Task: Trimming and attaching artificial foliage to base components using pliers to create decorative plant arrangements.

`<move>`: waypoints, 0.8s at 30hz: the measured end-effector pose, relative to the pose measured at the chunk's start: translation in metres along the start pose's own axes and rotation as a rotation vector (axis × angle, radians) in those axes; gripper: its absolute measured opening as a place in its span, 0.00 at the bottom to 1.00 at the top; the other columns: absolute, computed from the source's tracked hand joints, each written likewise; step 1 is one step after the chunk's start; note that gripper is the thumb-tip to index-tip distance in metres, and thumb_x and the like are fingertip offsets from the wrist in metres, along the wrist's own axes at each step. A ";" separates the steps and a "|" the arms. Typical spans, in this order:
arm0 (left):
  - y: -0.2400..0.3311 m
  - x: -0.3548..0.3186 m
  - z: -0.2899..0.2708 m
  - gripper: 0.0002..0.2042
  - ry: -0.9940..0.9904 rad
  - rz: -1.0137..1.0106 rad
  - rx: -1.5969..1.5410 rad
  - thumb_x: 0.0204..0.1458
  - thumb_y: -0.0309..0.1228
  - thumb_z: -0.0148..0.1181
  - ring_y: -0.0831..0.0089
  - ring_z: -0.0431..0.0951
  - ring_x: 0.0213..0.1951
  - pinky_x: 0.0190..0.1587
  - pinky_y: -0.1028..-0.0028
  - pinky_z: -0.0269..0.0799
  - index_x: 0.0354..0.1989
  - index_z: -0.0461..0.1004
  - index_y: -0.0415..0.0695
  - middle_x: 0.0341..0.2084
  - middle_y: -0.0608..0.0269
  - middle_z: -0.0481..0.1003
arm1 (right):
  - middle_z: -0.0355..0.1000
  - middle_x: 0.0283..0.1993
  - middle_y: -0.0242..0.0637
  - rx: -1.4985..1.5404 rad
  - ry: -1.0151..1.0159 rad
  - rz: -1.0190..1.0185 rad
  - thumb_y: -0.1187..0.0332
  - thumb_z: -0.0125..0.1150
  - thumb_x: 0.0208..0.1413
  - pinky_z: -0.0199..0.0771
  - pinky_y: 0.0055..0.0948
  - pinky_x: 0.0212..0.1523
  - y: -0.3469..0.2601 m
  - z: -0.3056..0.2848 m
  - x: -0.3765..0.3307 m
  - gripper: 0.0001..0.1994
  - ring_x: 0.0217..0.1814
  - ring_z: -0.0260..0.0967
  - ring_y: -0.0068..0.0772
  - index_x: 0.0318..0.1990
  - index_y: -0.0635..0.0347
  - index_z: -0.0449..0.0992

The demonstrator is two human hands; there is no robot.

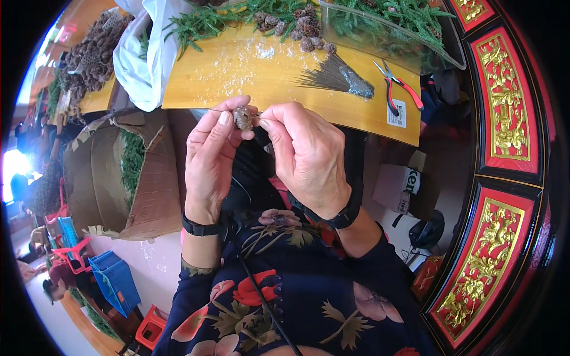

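A small brown pine cone (243, 118) is held in the fingertips of my left hand (211, 151), just off the near edge of the table. A thin dark wire sticks out on its left side. My right hand (309, 151) is pinched close against the cone's right side, on what looks like the wire's other end. The exact grip is partly hidden by the fingers. Beyond my hands, a fanned bundle of thin brown wires (332, 76) lies on the yellow table (237, 77). Pliers with red and black handles (396, 86) rest to its right.
Pine cones (306, 26) and green sprigs (202, 26) lie at the far edge, beside a clear plastic bin (380, 35) of greenery. A white plastic bag (142, 65) hangs at left, above an open cardboard box (98, 172). Red and gold carved panels (504, 101) stand at right.
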State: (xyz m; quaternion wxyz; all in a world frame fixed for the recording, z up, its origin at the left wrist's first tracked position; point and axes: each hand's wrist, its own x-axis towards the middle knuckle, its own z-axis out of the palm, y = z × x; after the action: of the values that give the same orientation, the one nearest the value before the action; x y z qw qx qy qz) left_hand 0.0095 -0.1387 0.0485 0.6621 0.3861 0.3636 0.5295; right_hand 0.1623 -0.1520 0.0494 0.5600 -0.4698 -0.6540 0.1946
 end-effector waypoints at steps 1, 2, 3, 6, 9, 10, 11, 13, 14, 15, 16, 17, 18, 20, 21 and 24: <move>-0.003 0.000 -0.001 0.14 -0.007 -0.004 0.024 0.64 0.29 0.48 0.75 0.76 0.39 0.44 0.77 0.73 0.52 0.71 0.34 0.42 0.57 0.76 | 0.72 0.27 0.40 0.008 -0.005 0.007 0.79 0.60 0.53 0.71 0.31 0.29 0.001 0.000 0.000 0.04 0.27 0.72 0.41 0.34 0.63 0.72; -0.005 0.000 -0.003 0.14 -0.015 -0.009 0.049 0.64 0.29 0.47 0.75 0.76 0.39 0.44 0.77 0.73 0.53 0.71 0.34 0.42 0.57 0.76 | 0.72 0.27 0.40 0.009 -0.005 0.009 0.79 0.60 0.53 0.71 0.31 0.29 0.001 0.001 -0.001 0.04 0.27 0.72 0.41 0.34 0.63 0.72; -0.006 0.000 -0.004 0.14 -0.014 -0.011 0.049 0.64 0.29 0.47 0.75 0.76 0.39 0.44 0.77 0.73 0.53 0.71 0.34 0.42 0.57 0.76 | 0.72 0.27 0.40 0.014 0.002 0.009 0.79 0.60 0.53 0.71 0.31 0.29 0.002 0.003 -0.001 0.04 0.27 0.73 0.40 0.34 0.63 0.72; -0.008 0.001 -0.007 0.15 -0.047 -0.027 -0.036 0.64 0.29 0.47 0.74 0.76 0.39 0.46 0.76 0.73 0.53 0.70 0.33 0.43 0.55 0.75 | 0.73 0.27 0.40 0.024 0.017 0.011 0.80 0.60 0.53 0.71 0.30 0.29 0.004 0.004 0.000 0.04 0.27 0.73 0.40 0.35 0.63 0.73; -0.006 0.002 -0.008 0.15 -0.019 -0.038 -0.095 0.64 0.30 0.47 0.73 0.77 0.40 0.46 0.76 0.74 0.53 0.70 0.33 0.43 0.55 0.75 | 0.74 0.28 0.40 0.064 -0.034 0.041 0.80 0.60 0.54 0.72 0.27 0.29 0.005 0.003 0.001 0.04 0.29 0.75 0.35 0.35 0.64 0.73; -0.005 0.001 -0.008 0.15 -0.005 -0.042 -0.125 0.64 0.30 0.48 0.72 0.77 0.40 0.46 0.75 0.74 0.53 0.69 0.33 0.43 0.55 0.75 | 0.74 0.28 0.40 0.065 -0.034 0.043 0.80 0.60 0.54 0.72 0.27 0.29 0.006 0.002 0.001 0.04 0.29 0.75 0.35 0.35 0.64 0.73; -0.005 0.001 -0.007 0.15 -0.004 -0.043 -0.124 0.64 0.30 0.48 0.72 0.77 0.40 0.46 0.75 0.74 0.53 0.69 0.33 0.43 0.55 0.75 | 0.74 0.29 0.40 0.089 -0.047 0.065 0.80 0.59 0.54 0.72 0.27 0.30 0.007 0.002 0.001 0.03 0.29 0.75 0.33 0.36 0.65 0.73; -0.004 0.001 -0.006 0.15 -0.015 -0.055 -0.138 0.64 0.30 0.48 0.71 0.77 0.41 0.45 0.75 0.75 0.53 0.69 0.33 0.42 0.55 0.75 | 0.75 0.29 0.39 0.136 -0.071 0.110 0.80 0.59 0.55 0.73 0.25 0.30 0.009 0.000 0.001 0.03 0.30 0.76 0.29 0.36 0.66 0.73; -0.004 0.000 -0.006 0.15 -0.021 -0.061 -0.144 0.64 0.30 0.48 0.71 0.77 0.41 0.45 0.75 0.75 0.53 0.69 0.33 0.42 0.55 0.75 | 0.75 0.29 0.39 0.136 -0.071 0.112 0.80 0.59 0.55 0.73 0.25 0.30 0.011 0.000 0.001 0.03 0.30 0.76 0.29 0.36 0.66 0.73; -0.005 0.000 -0.007 0.15 -0.021 -0.063 -0.144 0.64 0.30 0.48 0.71 0.77 0.41 0.45 0.75 0.75 0.53 0.69 0.33 0.42 0.55 0.75 | 0.76 0.29 0.38 0.174 -0.089 0.141 0.79 0.58 0.56 0.72 0.24 0.30 0.014 0.000 0.001 0.02 0.30 0.75 0.26 0.36 0.66 0.73; -0.006 0.000 -0.009 0.15 -0.034 -0.060 -0.144 0.64 0.30 0.47 0.70 0.78 0.41 0.45 0.76 0.76 0.53 0.69 0.33 0.42 0.55 0.75 | 0.76 0.30 0.37 0.213 -0.108 0.170 0.79 0.58 0.57 0.72 0.23 0.30 0.017 0.000 0.001 0.02 0.31 0.75 0.24 0.36 0.67 0.74; -0.008 0.000 -0.010 0.15 -0.048 -0.056 -0.143 0.64 0.30 0.47 0.70 0.78 0.42 0.45 0.76 0.76 0.53 0.69 0.33 0.42 0.55 0.75 | 0.76 0.30 0.36 0.251 -0.125 0.199 0.79 0.58 0.57 0.72 0.22 0.30 0.019 -0.001 0.001 0.02 0.31 0.74 0.21 0.37 0.67 0.74; -0.009 0.000 -0.011 0.15 -0.060 -0.052 -0.142 0.64 0.30 0.47 0.70 0.78 0.42 0.44 0.76 0.76 0.53 0.69 0.33 0.42 0.54 0.75 | 0.76 0.30 0.36 0.252 -0.126 0.200 0.79 0.58 0.57 0.72 0.22 0.30 0.021 -0.001 0.001 0.02 0.31 0.74 0.21 0.37 0.67 0.74; -0.010 -0.001 -0.011 0.15 -0.062 -0.052 -0.145 0.64 0.30 0.47 0.69 0.78 0.42 0.44 0.76 0.76 0.53 0.69 0.33 0.42 0.54 0.75 | 0.76 0.29 0.34 0.320 -0.182 0.240 0.79 0.58 0.57 0.71 0.20 0.30 0.025 -0.003 0.001 0.02 0.31 0.73 0.18 0.36 0.68 0.74; -0.010 -0.001 -0.010 0.15 -0.065 -0.051 -0.148 0.64 0.30 0.47 0.69 0.78 0.42 0.44 0.76 0.76 0.53 0.70 0.33 0.42 0.54 0.75 | 0.76 0.29 0.33 0.354 -0.211 0.260 0.79 0.58 0.57 0.70 0.19 0.30 0.026 -0.003 0.001 0.02 0.31 0.72 0.17 0.36 0.68 0.74; -0.012 -0.002 -0.011 0.14 -0.069 -0.045 -0.126 0.64 0.30 0.47 0.69 0.78 0.41 0.43 0.77 0.76 0.52 0.70 0.33 0.42 0.54 0.75 | 0.75 0.28 0.31 0.395 -0.201 0.301 0.78 0.59 0.57 0.69 0.17 0.30 0.029 -0.002 0.000 0.02 0.31 0.70 0.15 0.36 0.68 0.74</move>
State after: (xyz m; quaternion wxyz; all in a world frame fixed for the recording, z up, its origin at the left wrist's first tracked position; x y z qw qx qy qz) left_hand 0.0047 -0.1414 0.0332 0.7090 0.3534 0.3152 0.5226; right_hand 0.1757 -0.1385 0.0280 0.5376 -0.4218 -0.5785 0.4454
